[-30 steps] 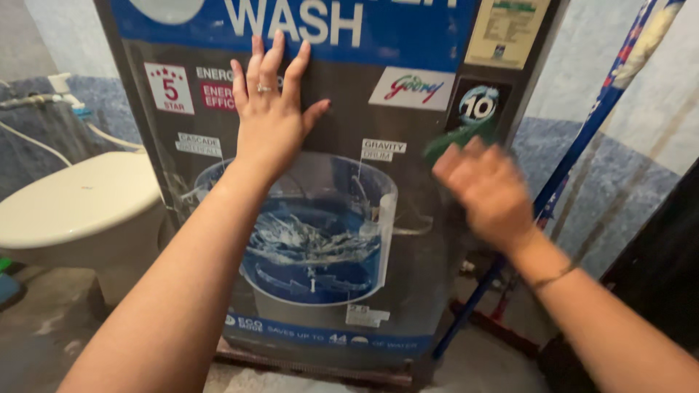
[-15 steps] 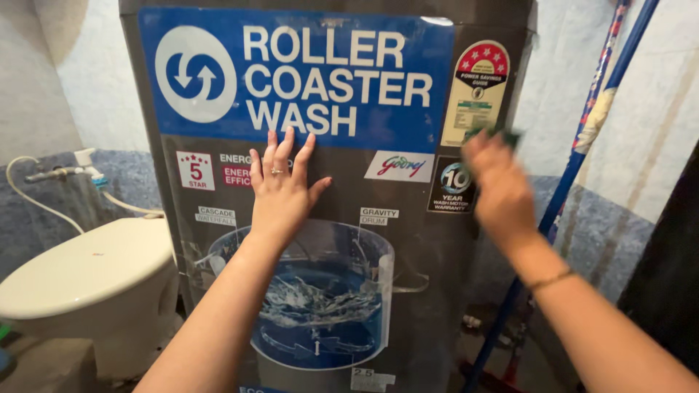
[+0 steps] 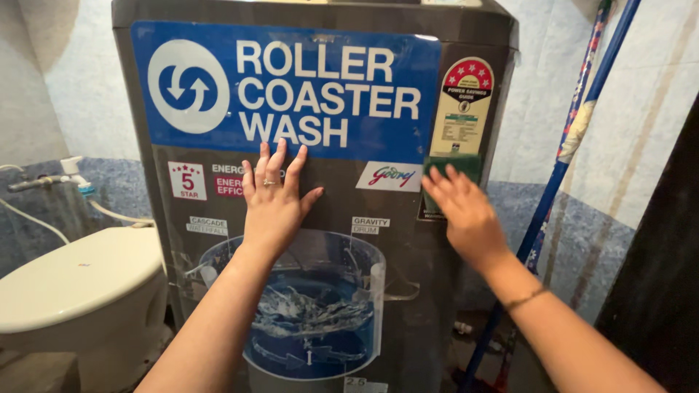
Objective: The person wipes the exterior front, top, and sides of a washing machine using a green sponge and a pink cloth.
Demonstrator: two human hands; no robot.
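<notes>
A small green rectangular scrubbing pad (image 3: pixel 453 166) is pressed flat against the front panel of the tall grey top-loading washing machine (image 3: pixel 408 291), near its right edge, just under a cream-coloured rating sticker (image 3: pixel 461 109). The pad's long axis runs level, left to right, and its face is turned toward the panel. It is held there by the right hand (image 3: pixel 466 215), whose fingers are laid together over its lower part — pressing rather than pinching. The left hand (image 3: pixel 273 204) is spread open, fingers apart and pointing upward, its palm flat on the panel below a large blue label (image 3: pixel 218 145). A white toilet lid (image 3: pixel 73 276) is seen at the left — a blue mop handle (image 3: pixel 561 167) leans at the right.
</notes>
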